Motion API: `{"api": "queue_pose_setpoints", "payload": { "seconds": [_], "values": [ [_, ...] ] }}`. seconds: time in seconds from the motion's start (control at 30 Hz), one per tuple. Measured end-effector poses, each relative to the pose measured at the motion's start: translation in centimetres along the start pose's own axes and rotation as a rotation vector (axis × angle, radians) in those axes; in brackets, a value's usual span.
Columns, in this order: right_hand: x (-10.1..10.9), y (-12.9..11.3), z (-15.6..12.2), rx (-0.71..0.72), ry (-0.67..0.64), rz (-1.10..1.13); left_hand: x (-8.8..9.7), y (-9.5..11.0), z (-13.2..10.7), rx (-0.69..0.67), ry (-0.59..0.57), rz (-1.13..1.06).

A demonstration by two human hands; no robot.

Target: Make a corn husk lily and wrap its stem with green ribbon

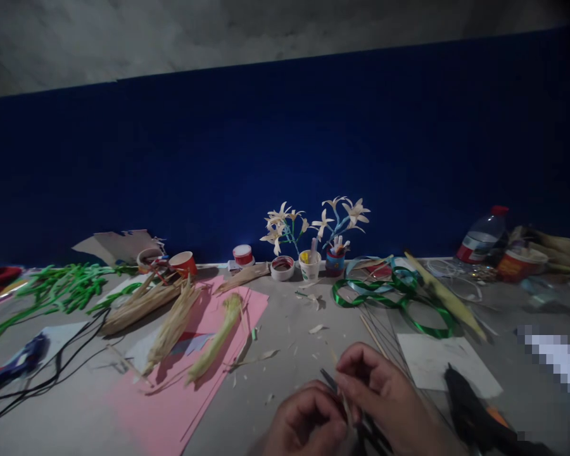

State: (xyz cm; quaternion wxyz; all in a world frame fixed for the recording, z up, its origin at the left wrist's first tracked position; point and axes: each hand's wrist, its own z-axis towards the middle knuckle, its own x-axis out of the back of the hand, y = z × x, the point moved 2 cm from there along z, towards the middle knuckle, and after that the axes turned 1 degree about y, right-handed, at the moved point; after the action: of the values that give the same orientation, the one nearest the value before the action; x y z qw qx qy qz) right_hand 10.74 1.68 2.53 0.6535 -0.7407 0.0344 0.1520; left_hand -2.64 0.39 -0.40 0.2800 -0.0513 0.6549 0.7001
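My left hand [308, 421] is closed near the table's front edge, fingers curled towards my right hand. A thin pale strip [346, 405], perhaps corn husk, runs between the hands. With thumb and forefinger my right hand [389, 396] pinches this strip. Dark scissors [329, 380] show their blade tips between the hands; their handles pass under my right palm, so the grip on them is partly hidden. Husk scraps [318, 329] lie scattered on the grey table beyond.
Dried corn husks [171, 329] rest on pink paper [147, 411] at left, near green pipe cleaners [71, 288]. Husk flowers [344, 218] stand behind paint pots [282, 268]. Green ribbon [427, 323], white paper [449, 364], a black glue gun [475, 405] and a bottle [482, 237] are at right.
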Motion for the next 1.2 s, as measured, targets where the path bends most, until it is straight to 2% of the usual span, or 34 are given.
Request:
{"api": "queue_pose_setpoints", "payload": {
  "seconds": [0.1, 0.3, 0.4, 0.5, 0.57, 0.67, 0.77, 0.87, 1.0, 1.03, 1.1, 1.17, 1.2],
  "values": [
    [0.0, 0.3, 0.3, 0.033, -0.026, -0.041, -0.2, -0.1, 0.0, 0.072, 0.002, -0.034],
    [0.2, 0.3, 0.2, 0.051, -0.011, -0.137, 0.4, -0.4, 0.0, 0.241, 0.083, -0.091],
    [0.2, 0.0, -0.5, 0.012, -0.025, -0.213, 0.7, 0.0, 0.1, 0.275, 0.160, -0.169],
    [-0.1, 0.2, -1.6, -0.047, -0.122, -0.192, 0.5, 0.7, 0.1, 0.292, 0.228, -0.239],
    [-0.3, 0.5, -2.1, -0.081, -0.176, -0.137, 0.3, 1.1, 0.0, 0.287, 0.265, -0.232],
    [-0.3, 1.3, -2.5, -0.124, -0.174, -0.106, 0.2, 1.4, -0.2, 0.260, 0.319, -0.176],
    [-0.3, 1.8, -2.5, -0.149, -0.169, -0.105, 0.3, 1.3, -0.4, 0.221, 0.306, -0.145],
    [-0.6, 2.1, -2.4, -0.170, -0.174, -0.074, 0.6, 1.1, -0.5, 0.228, 0.240, -0.141],
    [-0.2, 2.7, -2.2, -0.196, -0.204, -0.049, 1.2, 1.7, -0.7, 0.206, 0.199, -0.043],
    [0.4, 2.9, -2.1, -0.182, -0.186, -0.087, 1.5, 2.0, -0.7, 0.187, 0.227, -0.016],
    [2.1, 3.5, -2.2, -0.102, -0.067, -0.302, 2.1, 2.8, -0.7, 0.144, 0.309, 0.025],
    [4.4, 4.0, -2.5, 0.031, 0.104, -0.712, 2.8, 3.3, -0.7, 0.110, 0.379, 0.064],
    [5.4, 4.5, -2.8, 0.061, 0.145, -0.914, 3.0, 3.5, -0.6, 0.103, 0.403, 0.083]
  ]
}}
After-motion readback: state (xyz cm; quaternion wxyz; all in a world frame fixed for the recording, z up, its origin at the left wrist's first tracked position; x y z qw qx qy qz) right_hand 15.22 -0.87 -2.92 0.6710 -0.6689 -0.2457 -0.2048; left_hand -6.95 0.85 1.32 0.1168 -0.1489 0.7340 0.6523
